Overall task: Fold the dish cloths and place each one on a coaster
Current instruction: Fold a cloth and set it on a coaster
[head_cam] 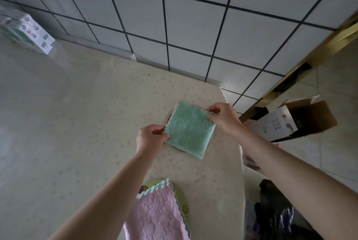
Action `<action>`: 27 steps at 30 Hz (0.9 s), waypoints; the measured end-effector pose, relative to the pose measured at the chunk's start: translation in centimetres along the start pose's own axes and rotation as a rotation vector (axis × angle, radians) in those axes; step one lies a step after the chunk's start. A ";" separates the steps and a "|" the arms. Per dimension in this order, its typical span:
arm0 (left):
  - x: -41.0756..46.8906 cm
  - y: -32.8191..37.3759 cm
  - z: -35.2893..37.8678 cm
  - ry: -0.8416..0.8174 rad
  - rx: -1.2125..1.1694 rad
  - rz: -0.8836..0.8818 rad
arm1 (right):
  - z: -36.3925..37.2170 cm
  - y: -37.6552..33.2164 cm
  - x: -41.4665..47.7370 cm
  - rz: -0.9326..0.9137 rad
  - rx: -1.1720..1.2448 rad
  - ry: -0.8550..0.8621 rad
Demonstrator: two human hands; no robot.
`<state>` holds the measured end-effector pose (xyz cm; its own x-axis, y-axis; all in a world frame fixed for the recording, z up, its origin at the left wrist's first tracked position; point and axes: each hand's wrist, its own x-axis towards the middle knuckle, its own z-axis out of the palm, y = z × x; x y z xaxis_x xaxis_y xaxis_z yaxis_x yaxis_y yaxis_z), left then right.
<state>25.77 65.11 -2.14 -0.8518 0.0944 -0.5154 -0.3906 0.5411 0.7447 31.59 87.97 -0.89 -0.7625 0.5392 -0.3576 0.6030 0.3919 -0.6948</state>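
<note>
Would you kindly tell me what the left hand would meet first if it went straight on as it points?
The left hand points into the green cloth it pinches; past that, probably the right hand, though depth is unclear.

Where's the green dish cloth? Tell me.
Right of centre in the head view, the green dish cloth lies on a coaster, pinched between left hand and right hand.

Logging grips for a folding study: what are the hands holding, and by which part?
Both hold the folded green cloth: the left hand pinches its near-left corner, the right hand its far-right corner.
</note>
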 end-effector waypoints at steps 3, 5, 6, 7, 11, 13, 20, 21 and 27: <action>-0.1 0.3 0.1 0.013 0.028 0.012 | 0.0 0.3 0.3 -0.004 -0.032 0.004; -0.4 0.4 0.0 0.029 0.100 0.047 | -0.1 0.6 0.2 -0.017 -0.056 0.013; -0.6 0.4 -0.1 0.037 0.150 0.077 | -0.1 0.8 0.0 -0.027 -0.078 0.018; -0.8 0.3 -0.4 0.044 0.192 0.105 | -0.1 0.9 -0.2 -0.041 -0.106 0.031; -1.7 -1.1 -2.3 0.083 0.260 0.134 | -0.4 0.6 -2.2 -0.120 -0.148 0.162; -2.8 -2.0 -3.5 0.118 0.263 0.146 | -0.2 0.3 -3.8 -0.152 -0.118 0.206; -9.3 -7.6 -6.8 0.268 0.274 0.217 | 3.3 0.7 -12.4 -0.159 -0.027 0.008; -10.3 -8.6 -7.1 0.295 0.272 0.191 | 4.2 0.9 -13.7 -0.143 -0.011 -0.030; -17.3 -13.6 -6.4 0.363 0.140 0.051 | 8.6 1.4 -19.4 0.006 0.049 -0.139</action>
<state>43.61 50.80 -0.63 -0.9466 -0.1644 -0.2773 -0.3150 0.6546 0.6873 45.26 71.69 -0.29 -0.7859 0.4316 -0.4428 0.5984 0.3503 -0.7206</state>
